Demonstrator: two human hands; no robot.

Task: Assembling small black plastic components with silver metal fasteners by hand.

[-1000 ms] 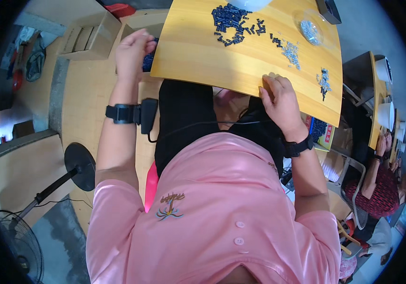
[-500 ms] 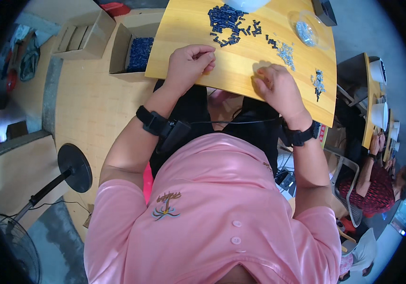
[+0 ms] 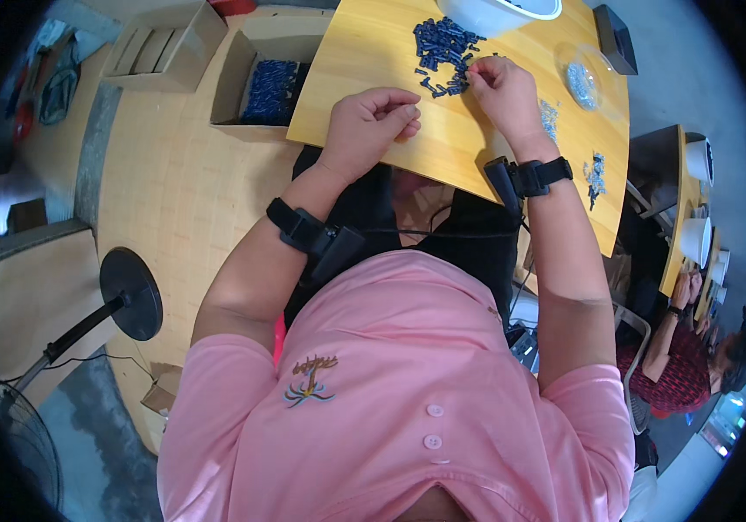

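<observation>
My left hand (image 3: 366, 130) is held over the table's near edge, thumb pressed to its curled fingers. Anything between those fingertips is too small to make out. Farther forward, my right hand (image 3: 507, 97) reaches to the right side of a heap of small black cylindrical parts (image 3: 444, 42). Its thumb and forefinger are pinched together, and whatever they may hold is hidden. Small clear or silvery pieces (image 3: 549, 120) lie just right of that hand, partly covered by it. A second little group of clear and black pieces (image 3: 596, 178) sits closer to the table's right edge.
The wooden table (image 3: 351, 65) also bears a white tub (image 3: 503, 16), a clear round dish of silvery pieces (image 3: 582, 85) and a black tray (image 3: 615, 39). Left of it stands a cardboard box of dark blue parts (image 3: 227, 83). A person (image 3: 673, 365) works at another table, far right.
My right hand has moved forward and left, from the near edge to the black heap, its fingers now pinched. My left hand stays curled near the edge. The view has shifted slightly.
</observation>
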